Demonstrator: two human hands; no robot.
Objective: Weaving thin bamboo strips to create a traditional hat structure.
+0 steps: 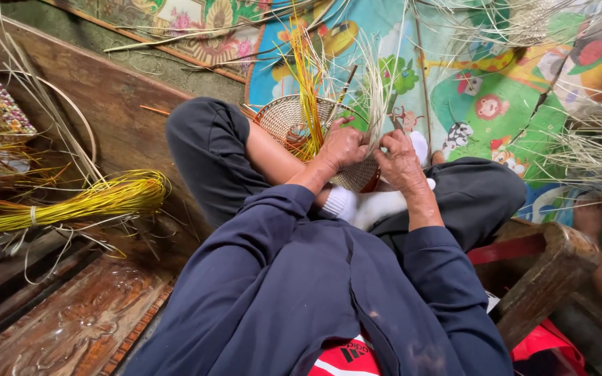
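2 hands on round tan woven basket (288,120) – edge work.
Left hand (343,146) pinches yellow strands (308,97); right hand (400,160) grips pale straw strips (376,104).

Woven basket (288,120): round, shallow, pale tan, half-finished, tilted on its edge so you see its close-woven inner face; it leans against your white-socked foot, between your knees. Loose strands (377,97): thin, pale straw-coloured, fanning upward from the rim where you grip it. Dyed strands (306,83): yellow and orange, standing in an upright bunch from the basket's middle.
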